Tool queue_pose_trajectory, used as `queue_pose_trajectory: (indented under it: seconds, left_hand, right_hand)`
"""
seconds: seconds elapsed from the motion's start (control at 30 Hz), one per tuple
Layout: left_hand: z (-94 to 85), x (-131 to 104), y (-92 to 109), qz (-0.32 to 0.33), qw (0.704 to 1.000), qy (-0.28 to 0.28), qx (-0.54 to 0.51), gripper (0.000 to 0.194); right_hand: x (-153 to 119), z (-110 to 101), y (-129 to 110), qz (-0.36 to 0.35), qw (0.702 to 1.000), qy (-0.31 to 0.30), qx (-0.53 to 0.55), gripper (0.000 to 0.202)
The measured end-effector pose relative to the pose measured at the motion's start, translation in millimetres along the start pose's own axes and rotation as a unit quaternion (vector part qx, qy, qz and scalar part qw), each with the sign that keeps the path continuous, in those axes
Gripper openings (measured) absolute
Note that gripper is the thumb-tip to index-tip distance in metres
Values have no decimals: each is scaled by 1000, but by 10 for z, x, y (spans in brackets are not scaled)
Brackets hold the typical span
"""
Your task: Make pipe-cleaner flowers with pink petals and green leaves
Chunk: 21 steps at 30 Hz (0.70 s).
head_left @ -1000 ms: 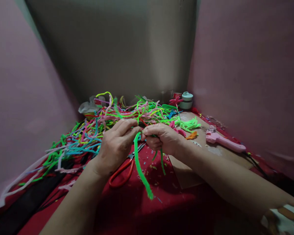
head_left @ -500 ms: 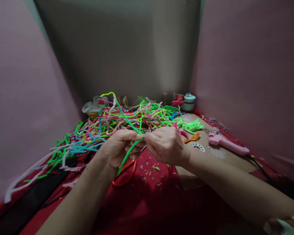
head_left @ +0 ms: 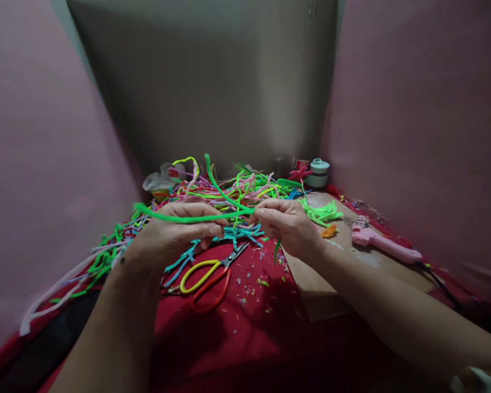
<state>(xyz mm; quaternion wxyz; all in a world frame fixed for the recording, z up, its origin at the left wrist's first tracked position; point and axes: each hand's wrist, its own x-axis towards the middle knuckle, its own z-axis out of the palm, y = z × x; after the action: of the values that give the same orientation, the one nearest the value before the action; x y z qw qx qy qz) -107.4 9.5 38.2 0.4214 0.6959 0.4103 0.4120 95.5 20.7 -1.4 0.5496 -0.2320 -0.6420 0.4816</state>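
My right hand (head_left: 288, 224) pinches green pipe cleaners at their bend, thumb and fingers closed together. Two fuzzy green arms fan out leftward from that pinch, one slanting up and away, the other a nearly level pipe cleaner (head_left: 180, 219). A short green end hangs below the right hand. My left hand (head_left: 184, 224) is beside the level arm, its fingers stretched and apart, with the strand running across them. Under the hands, scissors (head_left: 200, 277) with one yellow and one red handle lie on the red cloth (head_left: 245, 327).
A heap of coloured pipe cleaners (head_left: 225, 191) spreads behind and to the left. At right, a pink glue gun (head_left: 387, 244) rests on a brown board (head_left: 311, 289), near an orange piece (head_left: 329, 231). A pale blue-green jar (head_left: 318, 173) stands at the back. Small scraps dot the cloth.
My hands have separated, the left moving left and loosening from the pinch. The lower green arm has swung up to nearly level. The scissors now show more fully.
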Motion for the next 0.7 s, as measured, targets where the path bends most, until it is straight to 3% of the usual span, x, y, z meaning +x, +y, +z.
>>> queue_pose_trajectory:
  seconds: [0.07,0.13,0.23,0.33,0.43,0.53,0.63,0.7]
  left_hand:
    - [57,6,3,94,992,84,18,16]
    - [156,18,-4,189,970,116,103,14]
    - [274,41,-37,303,913,123,243,9]
    - [299,44,-80,332,889,89,301,7]
    - [296,21,-97,249,921,64,293,13]
    - [325,0,-96,83,985,28,149,21]
    - [370,8,-96,-43,997,-35,-46,21]
    - [391,22,-93,-51,996,-29,-70,21]
  right_hand:
    - [14,1,47,33,997,-12,74,17]
    - [11,18,95,55,992,-24,112,16]
    - [-5,56,134,72,990,-28,115,15]
    - [-19,81,115,87,993,-32,78,15]
    - [-52,101,49,86,995,-47,20,16]
    - [-125,133,-14,10,993,-38,-111,20]
    - [-200,164,-15,-108,948,-7,-299,22]
    - [-217,173,14,-140,918,15,-370,23]
